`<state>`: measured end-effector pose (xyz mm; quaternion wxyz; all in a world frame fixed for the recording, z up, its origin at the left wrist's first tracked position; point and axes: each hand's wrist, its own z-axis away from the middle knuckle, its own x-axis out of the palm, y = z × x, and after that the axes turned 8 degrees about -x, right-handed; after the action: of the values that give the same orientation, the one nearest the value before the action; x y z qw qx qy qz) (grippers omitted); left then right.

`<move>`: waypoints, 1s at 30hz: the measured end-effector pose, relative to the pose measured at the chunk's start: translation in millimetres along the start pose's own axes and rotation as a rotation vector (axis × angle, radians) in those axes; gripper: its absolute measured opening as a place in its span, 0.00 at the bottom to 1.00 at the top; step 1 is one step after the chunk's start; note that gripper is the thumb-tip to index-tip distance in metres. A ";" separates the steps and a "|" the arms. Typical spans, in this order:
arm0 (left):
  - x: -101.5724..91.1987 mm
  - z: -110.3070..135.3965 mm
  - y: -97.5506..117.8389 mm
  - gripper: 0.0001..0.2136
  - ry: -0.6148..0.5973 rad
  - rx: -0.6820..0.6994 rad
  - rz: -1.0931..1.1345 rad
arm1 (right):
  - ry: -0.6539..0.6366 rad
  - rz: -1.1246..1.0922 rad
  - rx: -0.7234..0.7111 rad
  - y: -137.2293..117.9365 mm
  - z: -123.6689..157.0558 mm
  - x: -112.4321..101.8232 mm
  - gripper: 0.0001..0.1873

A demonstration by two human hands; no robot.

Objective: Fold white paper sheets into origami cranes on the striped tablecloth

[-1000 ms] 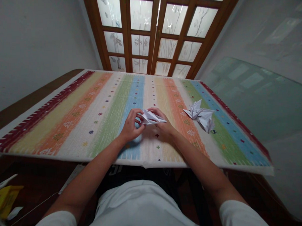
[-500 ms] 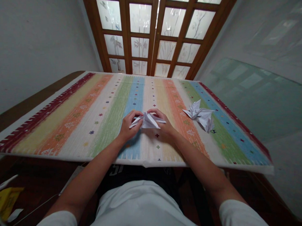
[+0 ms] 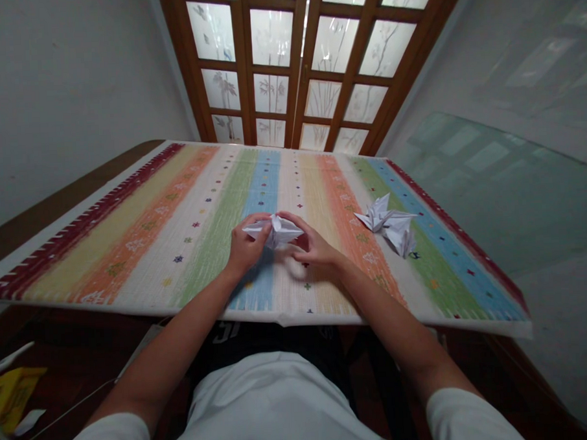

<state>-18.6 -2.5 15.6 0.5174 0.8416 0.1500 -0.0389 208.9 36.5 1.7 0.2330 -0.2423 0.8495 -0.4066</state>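
A partly folded white paper piece (image 3: 274, 231) is held just above the striped mat (image 3: 142, 220), near its front middle. My left hand (image 3: 243, 249) pinches the paper's left side with closed fingers. My right hand (image 3: 312, 246) grips the paper's right side, fingers curled around it. Both forearms reach in from the bottom of the view. The underside of the paper is hidden by my fingers.
Finished white folded paper shapes (image 3: 389, 223) lie on the mat to the right of my hands. A glass tabletop (image 3: 516, 197) extends on the right. Wooden doors with frosted panes (image 3: 287, 64) stand behind the mat. Yellow and white scraps (image 3: 12, 394) lie at lower left.
The paper has been turned and drawn together between my hands, shifting slightly left. Its long pointed flap on the right no longer sticks out. Both hands stay closed on it.
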 end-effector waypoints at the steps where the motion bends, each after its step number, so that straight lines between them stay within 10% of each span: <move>1: -1.2 -0.3 -1.9 0.20 -0.040 0.058 -0.010 | -0.010 -0.042 0.014 2.0 0.6 -1.1 0.50; 8: 1.8 4.6 -22.3 0.33 -0.361 0.207 -0.056 | -0.018 -0.030 0.121 4.1 -0.8 -3.6 0.73; 19: 6.1 0.7 -4.4 0.16 -0.165 0.021 -0.132 | 0.300 -0.201 0.193 0.0 -5.5 3.6 0.38; 30: 9.2 -0.5 -4.6 0.08 -0.169 -0.246 0.172 | 0.489 -0.284 0.244 2.8 -10.4 -2.9 0.30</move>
<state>-11.3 1.8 9.9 0.6288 0.7753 0.0370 -0.0465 204.3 45.8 5.8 -0.0102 -0.2237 0.7829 -0.5805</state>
